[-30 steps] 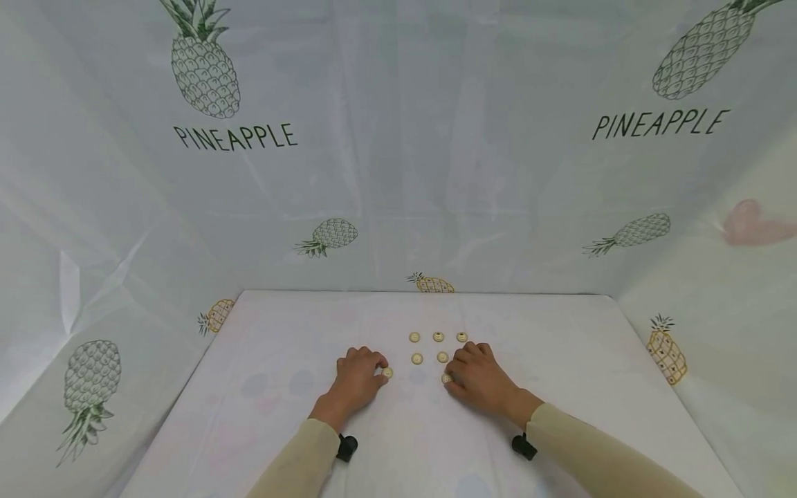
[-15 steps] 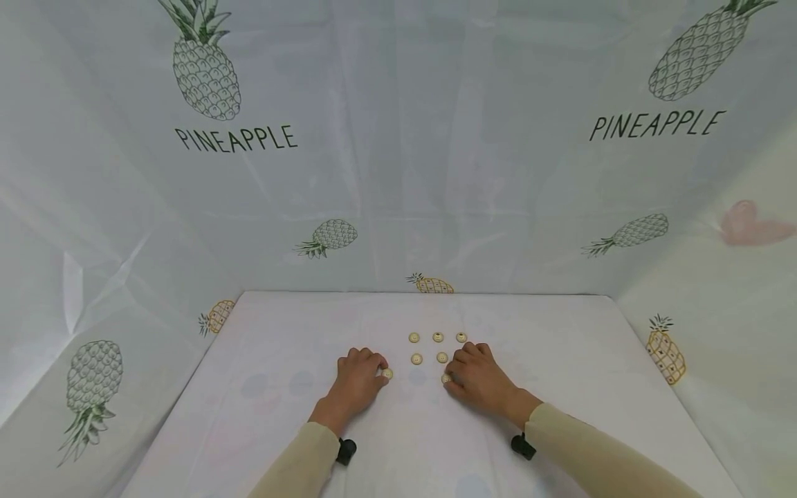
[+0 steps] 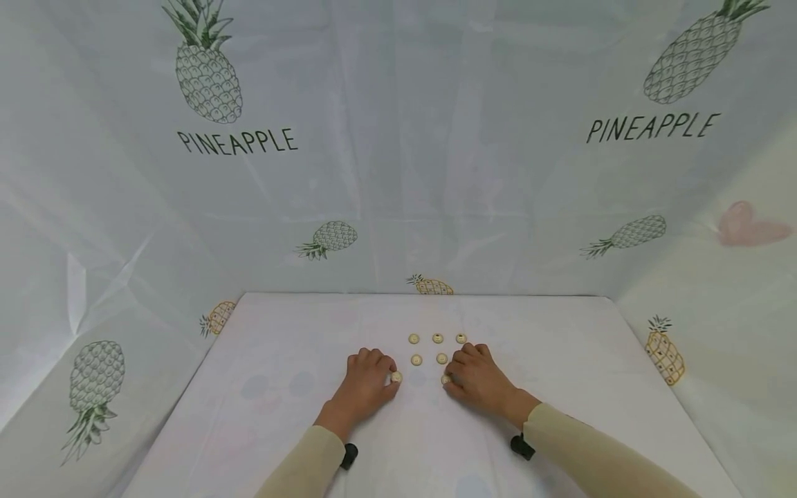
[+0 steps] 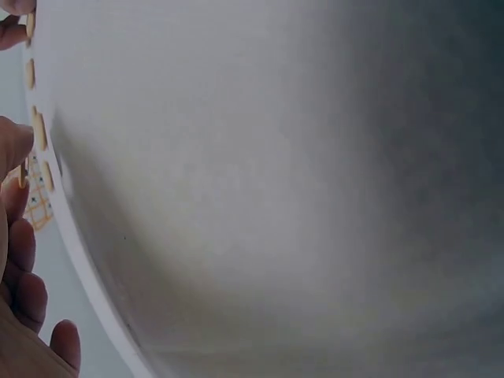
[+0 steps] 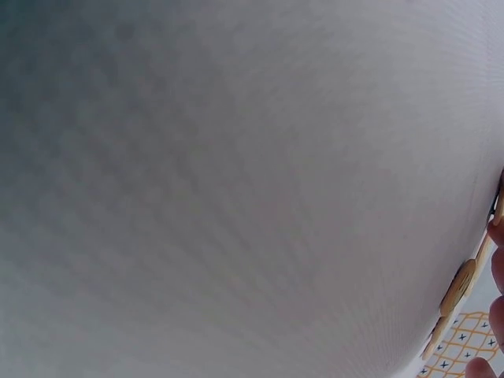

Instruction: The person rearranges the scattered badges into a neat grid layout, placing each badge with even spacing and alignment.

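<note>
My left hand (image 3: 367, 382) pinches a small round pale-wood disc (image 3: 396, 377) between thumb and forefinger. In the left wrist view that disc (image 4: 23, 172) shows edge-on between the fingertips. To its right, my right hand (image 3: 478, 377) has thumb and fingers curled at the edge of another disc (image 3: 445, 379), which they partly cover. Beyond the hands, three discs form a far row, with a middle one (image 3: 438, 338) and a right one (image 3: 461, 338) near my right knuckles. Two more discs, one of them (image 3: 416, 360) on the left, lie in a nearer row.
A white cloth with faint coloured spots covers the table (image 3: 280, 415). A pineapple-printed curtain (image 3: 398, 173) rises behind it and along both sides. A black wrist camera (image 3: 521, 446) sits at my right cuff, another (image 3: 350, 455) at the left.
My left hand has moved a little to the right with its disc, closer to the right hand. The right hand and the discs in the two rows stay put.
</note>
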The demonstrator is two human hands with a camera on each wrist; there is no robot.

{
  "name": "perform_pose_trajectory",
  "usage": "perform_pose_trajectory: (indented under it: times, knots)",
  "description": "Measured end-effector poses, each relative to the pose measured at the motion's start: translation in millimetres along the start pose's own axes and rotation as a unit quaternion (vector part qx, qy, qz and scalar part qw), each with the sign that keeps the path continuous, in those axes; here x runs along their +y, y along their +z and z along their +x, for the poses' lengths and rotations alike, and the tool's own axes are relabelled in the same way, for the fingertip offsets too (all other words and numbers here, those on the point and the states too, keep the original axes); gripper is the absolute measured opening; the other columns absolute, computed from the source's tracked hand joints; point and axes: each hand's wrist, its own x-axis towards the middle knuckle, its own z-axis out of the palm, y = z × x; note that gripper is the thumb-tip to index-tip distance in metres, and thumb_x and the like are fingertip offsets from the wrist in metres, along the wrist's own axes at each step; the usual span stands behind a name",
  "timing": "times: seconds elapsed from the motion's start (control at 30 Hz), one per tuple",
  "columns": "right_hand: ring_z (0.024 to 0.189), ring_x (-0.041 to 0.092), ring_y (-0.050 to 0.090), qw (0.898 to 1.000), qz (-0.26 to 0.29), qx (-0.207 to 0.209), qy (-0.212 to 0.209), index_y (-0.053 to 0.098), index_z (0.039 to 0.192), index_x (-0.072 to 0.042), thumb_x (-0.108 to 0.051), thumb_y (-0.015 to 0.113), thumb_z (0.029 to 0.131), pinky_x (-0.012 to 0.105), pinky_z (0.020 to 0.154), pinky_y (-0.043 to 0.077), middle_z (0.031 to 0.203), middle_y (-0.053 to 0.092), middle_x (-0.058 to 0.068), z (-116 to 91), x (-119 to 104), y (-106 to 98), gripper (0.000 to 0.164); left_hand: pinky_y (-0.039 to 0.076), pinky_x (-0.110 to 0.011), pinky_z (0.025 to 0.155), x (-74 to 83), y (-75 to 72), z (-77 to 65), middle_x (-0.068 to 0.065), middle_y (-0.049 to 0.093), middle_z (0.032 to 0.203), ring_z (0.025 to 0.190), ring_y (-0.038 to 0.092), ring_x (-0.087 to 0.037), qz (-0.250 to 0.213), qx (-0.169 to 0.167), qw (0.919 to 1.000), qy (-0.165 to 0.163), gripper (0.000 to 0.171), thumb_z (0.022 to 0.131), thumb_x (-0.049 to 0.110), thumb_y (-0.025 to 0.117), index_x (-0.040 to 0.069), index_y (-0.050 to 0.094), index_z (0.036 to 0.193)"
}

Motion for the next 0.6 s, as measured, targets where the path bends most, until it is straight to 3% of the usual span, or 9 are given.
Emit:
perform_pose_trajectory:
  times: [0.27, 0.6]
  knots:
    - [0.093, 0.016, 0.048, 1.0, 0.008, -0.009, 0.007, 0.078, 0.095, -0.021, -0.037, 0.078, 0.093, 0.045, 0.091, 0.04, 0.094, 0.067, -0.007, 0, -1, -1, 0.017, 0.038, -0.044, 0.098, 7.1, 5.0, 4.6, 0.006, 0.058, 0.104, 0.099, 0.043, -0.017, 0.011, 0.0, 0.9999, 0.003, 0.021, 0.098, 0.034, 0.075, 0.019, 0.067, 0.11]
    - [0.096, 0.016, 0.05, 1.0, 0.004, -0.016, 0.009, 0.077, 0.096, -0.02, -0.038, 0.077, 0.094, 0.045, 0.093, 0.041, 0.096, 0.068, -0.006, 0, -2, -2, 0.018, 0.038, -0.043, 0.097, 21.1, 11.8, 13.9, 0.007, 0.062, 0.109, 0.101, 0.045, -0.016, -0.009, -0.022, 0.9997, 0.002, 0.022, 0.099, 0.037, 0.076, 0.021, 0.069, 0.112]
